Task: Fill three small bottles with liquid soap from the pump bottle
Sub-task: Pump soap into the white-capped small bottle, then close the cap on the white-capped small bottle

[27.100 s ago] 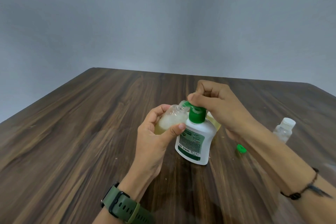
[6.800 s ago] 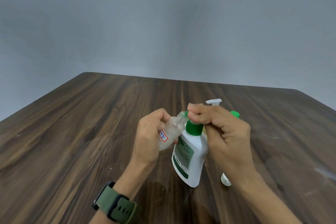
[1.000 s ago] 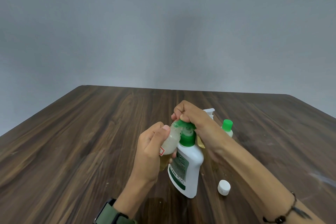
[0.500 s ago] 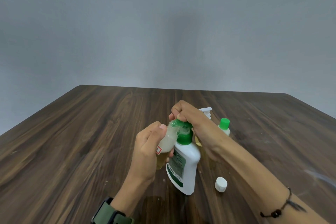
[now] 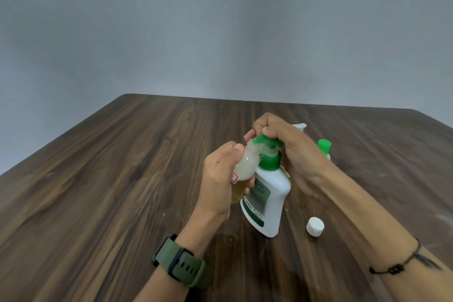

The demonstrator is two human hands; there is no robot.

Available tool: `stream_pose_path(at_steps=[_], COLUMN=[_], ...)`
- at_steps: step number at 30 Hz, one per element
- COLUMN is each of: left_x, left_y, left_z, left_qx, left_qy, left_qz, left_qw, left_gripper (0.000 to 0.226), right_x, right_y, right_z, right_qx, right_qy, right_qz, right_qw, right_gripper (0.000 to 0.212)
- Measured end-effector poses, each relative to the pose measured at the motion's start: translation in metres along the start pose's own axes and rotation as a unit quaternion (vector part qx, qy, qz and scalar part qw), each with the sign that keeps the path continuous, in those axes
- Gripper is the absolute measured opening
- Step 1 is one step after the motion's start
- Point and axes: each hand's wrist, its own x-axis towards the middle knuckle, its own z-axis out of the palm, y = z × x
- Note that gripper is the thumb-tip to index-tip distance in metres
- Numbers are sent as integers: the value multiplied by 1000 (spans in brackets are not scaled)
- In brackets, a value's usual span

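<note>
Nearest me, my left hand (image 5: 221,179) grips a small bottle (image 5: 245,167), foamy above and yellow below, its mouth tilted up to the spout, while my right hand (image 5: 284,144) curls over the green pump head of the pump bottle (image 5: 267,201), which stands on the worktop (image 5: 110,191) with a loose white cap (image 5: 315,226) beside it. Behind my right hand stand a green-capped bottle (image 5: 324,148) and a white-capped one (image 5: 299,126); I judge those two done and this third filling, with capping left. Beyond the dark wood is a plain grey wall (image 5: 220,32).

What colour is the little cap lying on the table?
White. The loose cap shows best in the head view, beside the pump bottle.
</note>
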Motion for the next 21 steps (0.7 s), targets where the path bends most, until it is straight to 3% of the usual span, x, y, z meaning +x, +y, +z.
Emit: stream_pose_path(at_steps=[5,8,10,12,13,15,17,19,21], left_x=[-1,-5,-10,-18,-22,-32,-40,-48,-56], left_y=[-2,-1,0,3,4,4,3,3,4], left_z=[-1,0,-1,-1,1,7,18,28,37], left_qx=[-13,-43,-68,-84,-91,-105,-113,-115,-117], left_qy=[8,22,31,35,36,33,26,18,10], left_qz=[5,12,26,29,27,23,18,23,29], left_qw=[1000,999,997,995,995,994,993,993,993], left_gripper=[35,42,47,44,41,37,37,36,33], right_x=[-6,-10,-24,-50,-65,-94,-112,-119,-121], right_y=[-4,-4,-4,4,10,29,46,47,35], right_z=[7,-2,-17,-36,-45,-59,-59,-52,-47], right_qx=[80,76,-19,-213,-362,-596,-674,-681,-636], right_qy=[-42,24,133,203,190,72,-18,-23,24], right_qz=[20,21,0,-30,-34,42,119,101,40], right_qw=[996,997,991,955,912,799,729,725,770], right_gripper=[6,31,47,29,25,29,36,16,12])
